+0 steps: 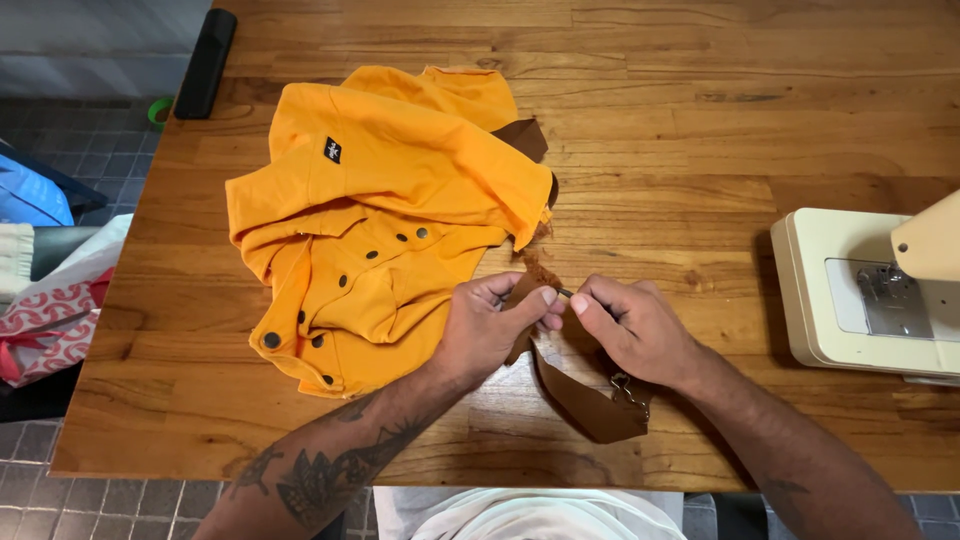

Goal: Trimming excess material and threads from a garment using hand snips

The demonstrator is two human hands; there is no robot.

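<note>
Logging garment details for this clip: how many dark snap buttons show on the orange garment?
9 on the orange garment: two upper ones, three mid-placket, four along the lower-left edge. Folds may hide more. The left hand rests beside them.

Your left hand [487, 330] covers the upper part of the brown fabric strip [585, 400], and your right hand [630, 330] hides most of a thin tool, too small to identify. The cream sewing machine [860, 295] is cut off by the right edge. The crumpled orange buttoned garment [380, 210] conceals most of a brown fabric piece [522, 136].
</note>
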